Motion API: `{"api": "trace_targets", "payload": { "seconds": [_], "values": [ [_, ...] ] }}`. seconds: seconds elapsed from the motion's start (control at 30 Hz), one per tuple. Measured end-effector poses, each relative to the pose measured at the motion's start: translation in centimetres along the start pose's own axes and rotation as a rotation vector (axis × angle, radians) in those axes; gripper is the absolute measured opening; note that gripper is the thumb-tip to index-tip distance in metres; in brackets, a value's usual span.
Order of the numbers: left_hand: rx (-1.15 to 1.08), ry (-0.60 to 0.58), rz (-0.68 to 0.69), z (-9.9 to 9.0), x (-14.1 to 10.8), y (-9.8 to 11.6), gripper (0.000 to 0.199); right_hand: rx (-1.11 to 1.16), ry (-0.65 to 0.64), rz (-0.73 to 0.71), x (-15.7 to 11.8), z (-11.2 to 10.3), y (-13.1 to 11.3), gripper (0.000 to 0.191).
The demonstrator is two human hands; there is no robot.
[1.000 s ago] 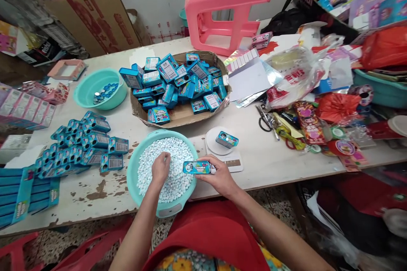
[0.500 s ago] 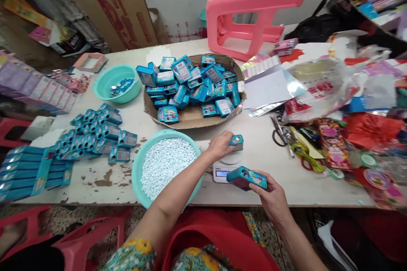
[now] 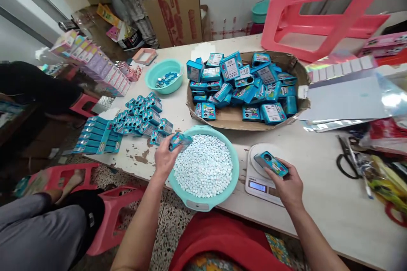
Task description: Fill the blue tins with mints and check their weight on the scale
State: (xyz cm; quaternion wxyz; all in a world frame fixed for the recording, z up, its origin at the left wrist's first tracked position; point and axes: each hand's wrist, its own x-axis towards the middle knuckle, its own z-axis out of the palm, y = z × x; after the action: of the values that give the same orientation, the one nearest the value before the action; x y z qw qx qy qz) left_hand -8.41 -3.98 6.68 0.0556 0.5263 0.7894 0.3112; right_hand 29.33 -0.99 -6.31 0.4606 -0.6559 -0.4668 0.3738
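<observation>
My hands are working apart — left hand (image 3: 164,157) pinching a blue box (image 3: 182,139) over the rim of the bowl (image 3: 235,173), right hand (image 3: 291,183) gripping another box (image 3: 272,164) above the scale (image 3: 257,186) — and I'm guessing they're light, stiff but dentable, best held by the sides.

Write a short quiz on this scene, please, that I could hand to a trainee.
1. True or false: the left hand and the right hand each hold a blue box.
2. What fills the turquoise basin nearest the person: A) scissors, B) small white pieces, or C) newspapers?
3. Fill in: as the person sees it, the scale stands to the ____ of that basin.

Key: 1. True; 2. B; 3. right.
</observation>
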Motion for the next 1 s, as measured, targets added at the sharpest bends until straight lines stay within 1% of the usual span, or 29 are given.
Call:
{"api": "trace_targets", "payload": {
  "seconds": [0.1,0.13,0.17,0.23,0.3,0.37,0.43,0.47,0.53,0.57,0.6,0.63,0.67,0.7,0.73,0.77,0.8,0.83,0.9,0.97,1.0],
  "values": [
    [0.162,0.120,-0.280,-2.5,-0.4,-3.8,0.050,-0.051,0.004,-0.022,-1.0,-0.7,-0.5,0.071],
    [0.238,0.138,-0.381,-3.3,-0.5,-5.3,0.053,-0.039,0.011,-0.028,-1.3,-1.0,-0.7,0.072],
    [0.317,0.137,-0.469,-4.0,-0.5,-7.0,0.056,-0.016,0.015,-0.030,-1.8,-1.4,-0.8,0.072],
    [0.432,0.080,-0.602,-4.5,-0.3,-10.7,0.059,0.025,0.019,-0.015,-2.6,-2.3,-1.0,0.068],
    [0.460,-0.003,-0.718,-3.8,0.1,-14.1,0.059,0.013,0.034,0.027,-3.3,-3.3,-1.0,0.064],
    [0.435,-0.045,-0.814,-2.5,0.7,-16.8,0.056,-0.046,0.045,0.089,-3.8,-4.2,-0.7,0.063],
    [0.406,-0.039,-0.862,-1.3,1.3,-18.4,0.055,-0.114,0.043,0.154,-4.2,-5.2,-0.2,0.061],
    [0.400,-0.026,-0.868,-1.0,1.5,-18.8,0.056,-0.145,0.043,0.181,-4.3,-5.7,0.1,0.061],
    [0.413,0.016,-0.866,-0.8,2.0,-18.5,0.064,-0.196,0.046,0.217,-4.6,-6.6,0.9,0.061],
    [0.439,0.073,-0.839,-0.9,2.3,-18.0,0.068,-0.215,0.050,0.228,-4.7,-6.9,1.3,0.061],
    [0.470,0.145,-0.775,-1.0,2.9,-17.2,0.069,-0.228,0.055,0.238,-4.9,-7.2,1.7,0.061],
    [0.493,0.215,-0.670,-0.8,3.7,-16.2,0.067,-0.238,0.062,0.249,-5.0,-7.4,1.9,0.061],
    [0.497,0.260,-0.532,-0.4,4.9,-15.0,0.062,-0.245,0.070,0.264,-5.2,-7.6,2.1,0.061],
    [0.480,0.270,-0.376,0.3,6.5,-13.7,0.054,-0.249,0.082,0.281,-5.3,-7.6,2.1,0.060],
    [0.434,0.219,-0.227,1.4,8.4,-12.4,0.046,-0.248,0.097,0.298,-5.5,-7.7,2.1,0.060],
    [0.382,0.130,-0.123,2.8,10.5,-11.2,0.040,-0.242,0.113,0.314,-5.6,-7.7,2.0,0.059],
    [0.339,0.028,-0.061,4.6,12.7,-10.1,0.037,-0.231,0.128,0.324,-5.8,-7.7,1.8,0.058],
    [0.311,-0.062,-0.043,6.5,14.8,-9.2,0.035,-0.220,0.138,0.329,-6.0,-7.9,1.6,0.057],
    [0.305,-0.190,-0.144,10.4,18.1,-7.9,0.026,-0.210,0.147,0.323,-6.5,-8.6,1.5,0.056],
    [0.303,-0.253,-0.199,13.6,19.7,-7.6,0.013,-0.232,0.142,0.322,-7.2,-9.8,1.9,0.054],
    [0.304,-0.272,-0.212,14.8,20.0,-7.7,0.010,-0.255,0.146,0.330,-7.7,-10.6,2.2,0.054]
  ]
}}
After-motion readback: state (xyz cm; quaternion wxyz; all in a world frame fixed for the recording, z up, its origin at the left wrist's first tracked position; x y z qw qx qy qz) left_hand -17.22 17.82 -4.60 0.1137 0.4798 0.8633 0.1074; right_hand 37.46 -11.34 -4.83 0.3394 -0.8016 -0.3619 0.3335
